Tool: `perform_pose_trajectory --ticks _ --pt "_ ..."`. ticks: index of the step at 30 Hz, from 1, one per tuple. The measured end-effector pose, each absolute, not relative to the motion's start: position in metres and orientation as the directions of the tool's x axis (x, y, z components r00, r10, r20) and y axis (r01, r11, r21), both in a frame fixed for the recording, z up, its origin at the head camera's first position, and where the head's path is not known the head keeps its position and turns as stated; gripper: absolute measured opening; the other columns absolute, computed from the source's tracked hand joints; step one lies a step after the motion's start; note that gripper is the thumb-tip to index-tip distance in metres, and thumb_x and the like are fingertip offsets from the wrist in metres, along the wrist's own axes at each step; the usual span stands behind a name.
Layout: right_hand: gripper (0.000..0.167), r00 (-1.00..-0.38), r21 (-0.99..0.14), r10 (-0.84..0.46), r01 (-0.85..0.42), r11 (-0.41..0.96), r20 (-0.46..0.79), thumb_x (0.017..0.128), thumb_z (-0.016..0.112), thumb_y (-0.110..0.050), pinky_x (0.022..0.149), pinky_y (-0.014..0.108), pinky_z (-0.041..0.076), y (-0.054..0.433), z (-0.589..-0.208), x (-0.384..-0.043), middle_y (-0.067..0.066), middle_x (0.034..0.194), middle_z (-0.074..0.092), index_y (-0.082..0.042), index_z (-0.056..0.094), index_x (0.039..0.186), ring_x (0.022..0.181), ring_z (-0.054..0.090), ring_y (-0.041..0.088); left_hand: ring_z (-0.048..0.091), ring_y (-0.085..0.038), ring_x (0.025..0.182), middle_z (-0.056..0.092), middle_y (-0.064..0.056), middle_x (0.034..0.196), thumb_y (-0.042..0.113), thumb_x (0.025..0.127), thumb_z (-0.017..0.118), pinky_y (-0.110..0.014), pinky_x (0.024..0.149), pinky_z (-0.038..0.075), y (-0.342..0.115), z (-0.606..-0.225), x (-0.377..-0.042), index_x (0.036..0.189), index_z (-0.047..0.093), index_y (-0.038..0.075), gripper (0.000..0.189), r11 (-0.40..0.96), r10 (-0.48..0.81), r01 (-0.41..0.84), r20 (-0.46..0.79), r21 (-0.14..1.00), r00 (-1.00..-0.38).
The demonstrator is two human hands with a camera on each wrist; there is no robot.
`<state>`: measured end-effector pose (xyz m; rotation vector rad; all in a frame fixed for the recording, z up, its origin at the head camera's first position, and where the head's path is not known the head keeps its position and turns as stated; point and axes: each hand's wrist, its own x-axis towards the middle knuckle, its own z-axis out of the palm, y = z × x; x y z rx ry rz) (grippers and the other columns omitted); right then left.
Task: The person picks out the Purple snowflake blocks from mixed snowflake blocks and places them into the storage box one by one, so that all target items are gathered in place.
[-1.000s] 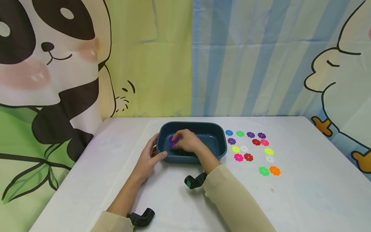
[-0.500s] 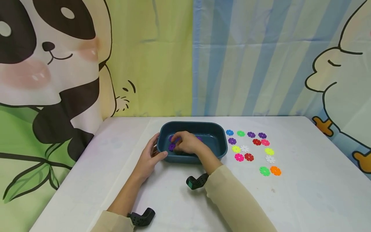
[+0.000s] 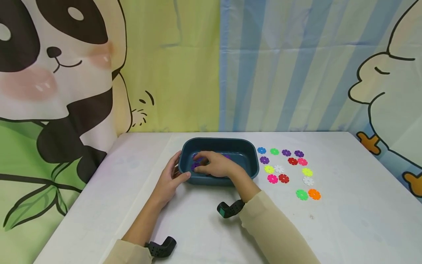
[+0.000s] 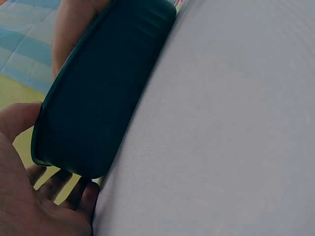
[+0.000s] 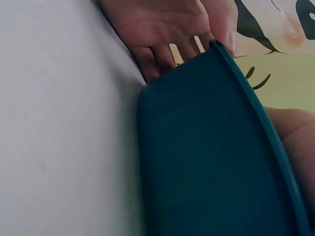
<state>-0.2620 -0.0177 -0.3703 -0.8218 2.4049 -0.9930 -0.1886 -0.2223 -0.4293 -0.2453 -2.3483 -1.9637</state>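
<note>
In the head view a dark teal plastic tub [image 3: 244, 158] rests on the white table. My left hand [image 3: 169, 183] holds its left end, the thumb at the rim and the fingers along the outer wall. Reaching inside, my right hand [image 3: 215, 164] has thumb and index finger apart over purple snowflake discs [image 3: 195, 166] on the tub's left floor. Another bit of purple disc [image 3: 227, 156] peeks out behind this hand. Both wrist views show the tub's outside wall [image 4: 93, 98], which hides the right fingertips and the contents.
Right of the tub, several flat snowflake discs lie spread on the table [image 3: 346, 227], among them a blue disc [image 3: 262, 150], a red disc [image 3: 284, 178] and an orange disc [image 3: 314, 194]. A printed cloth [image 3: 184, 73] hangs behind the table.
The right hand has drawn slightly right and toward the body, its thumb and index finger spreading apart over the purple discs. The left hand keeps its hold on the tub.
</note>
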Motion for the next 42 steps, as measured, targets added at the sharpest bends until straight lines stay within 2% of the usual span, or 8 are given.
perform_pose_trajectory --ticks 11,17,21,25,29,31,39,42 --pt "0.043 -0.764 -0.791 -0.638 -0.328 0.517 -0.100 0.102 0.065 -0.020 0.080 0.034 0.059 0.000 -0.373 -0.259 0.015 0.135 0.065 -0.012 0.057 0.144 0.094 0.071 0.023 0.036 -0.037 0.152 0.030 -0.015 0.168 0.015 0.098 0.065 -0.054 0.123 0.027 -0.222 -0.430 -0.190 0.166 0.021 0.019 0.081 0.178 0.075 0.148 0.137 0.973 -0.988" --pt "0.040 -0.799 -0.784 -0.601 -0.378 0.493 0.007 0.102 0.065 -0.022 0.076 0.033 0.060 0.011 -0.371 -0.253 0.013 0.128 0.068 -0.011 0.061 0.140 0.094 0.069 0.022 0.038 -0.038 0.151 0.032 -0.015 0.167 0.013 0.098 0.065 -0.053 0.123 0.027 -0.222 -0.429 -0.190 0.165 0.023 0.021 0.080 0.189 0.062 0.132 0.123 0.973 -0.991" --pt "0.035 -0.821 -0.772 -0.566 -0.408 0.488 0.076 0.102 0.065 -0.022 0.082 0.034 0.059 0.016 -0.369 -0.248 0.008 0.123 0.070 -0.014 0.064 0.136 0.101 0.067 0.024 0.038 -0.037 0.151 0.032 -0.014 0.167 0.012 0.099 0.065 -0.053 0.124 0.027 -0.222 -0.429 -0.190 0.166 0.022 0.020 0.080 0.187 0.063 0.135 0.126 0.973 -0.990" --pt "0.030 -0.839 -0.765 -0.531 -0.418 0.489 0.119 0.101 0.065 -0.022 0.084 0.034 0.058 0.020 -0.369 -0.244 0.006 0.120 0.072 -0.017 0.067 0.131 0.103 0.066 0.024 0.040 -0.036 0.150 0.032 -0.013 0.167 0.013 0.099 0.065 -0.038 0.121 0.033 -0.222 -0.429 -0.190 0.166 0.022 0.020 0.079 0.200 0.061 0.137 0.127 0.970 -0.990" --pt "0.027 -0.851 -0.764 -0.500 -0.426 0.485 0.158 0.101 0.065 -0.020 0.081 0.033 0.058 0.023 -0.369 -0.240 0.006 0.116 0.072 -0.016 0.069 0.128 0.099 0.066 0.023 0.041 -0.035 0.149 0.033 -0.013 0.167 0.013 0.099 0.065 -0.013 0.108 0.037 -0.222 -0.429 -0.189 0.166 0.022 0.019 0.079 0.201 0.060 0.141 0.131 0.969 -0.990" --pt "0.027 -0.853 -0.764 -0.492 -0.431 0.479 0.173 0.101 0.065 -0.020 0.081 0.032 0.058 0.024 -0.369 -0.240 0.005 0.115 0.073 -0.016 0.069 0.127 0.098 0.066 0.023 0.041 -0.035 0.149 0.033 -0.013 0.167 0.012 0.099 0.065 -0.009 0.104 0.036 -0.222 -0.429 -0.189 0.165 0.023 0.019 0.079 0.199 0.057 0.142 0.133 0.970 -0.989" --pt "0.025 -0.862 -0.762 -0.462 -0.439 0.477 0.208 0.102 0.065 -0.020 0.079 0.032 0.057 0.031 -0.370 -0.238 0.005 0.115 0.074 -0.016 0.070 0.125 0.097 0.066 0.025 0.041 -0.036 0.149 0.033 -0.015 0.167 0.014 0.098 0.065 -0.051 0.122 0.030 -0.220 -0.427 -0.188 0.165 0.023 0.017 0.080 0.184 0.060 0.153 0.144 0.971 -0.988" --pt "0.024 -0.861 -0.754 -0.456 -0.451 0.478 0.226 0.102 0.065 -0.019 0.078 0.031 0.056 0.033 -0.372 -0.239 0.005 0.115 0.074 -0.015 0.070 0.125 0.095 0.066 0.024 0.040 -0.037 0.150 0.032 -0.016 0.167 0.014 0.098 0.065 -0.054 0.123 0.028 -0.220 -0.427 -0.188 0.165 0.023 0.016 0.079 0.176 0.064 0.159 0.150 0.971 -0.987"
